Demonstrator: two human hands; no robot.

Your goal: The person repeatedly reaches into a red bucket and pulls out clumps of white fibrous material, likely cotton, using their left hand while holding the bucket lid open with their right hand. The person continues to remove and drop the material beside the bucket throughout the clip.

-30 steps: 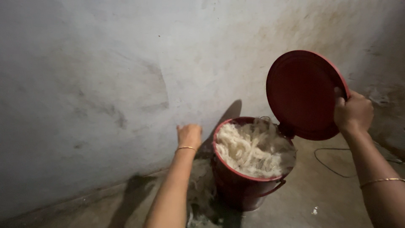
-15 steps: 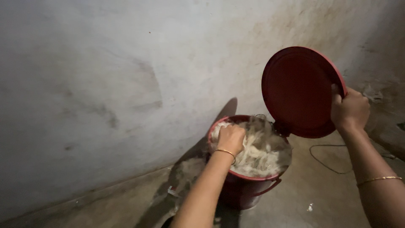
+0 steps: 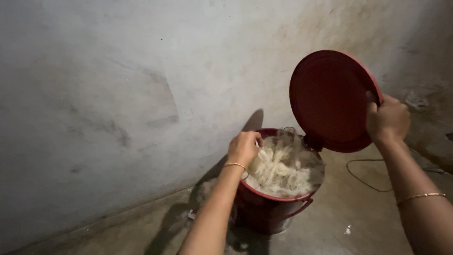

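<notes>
Red bucket (image 3: 271,212) sits center-bottom of frame by the wall (image 3: 118,94), full of pale fibres (image 3: 283,165). Left hand (image 3: 244,147), fingers curled, pinching fibres at the rim. Right hand (image 3: 388,119), upper right, fingers clamped on the raised lid (image 3: 328,99) edge.

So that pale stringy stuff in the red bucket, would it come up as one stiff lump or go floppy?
Probably floppy: the pale strands lie in loose tangled wisps heaped above the bucket rim. Likely light for its bulk, since it looks fluffy. Bits may trail off or snag where the left hand presses in; the right hand holds the lid up.
</notes>
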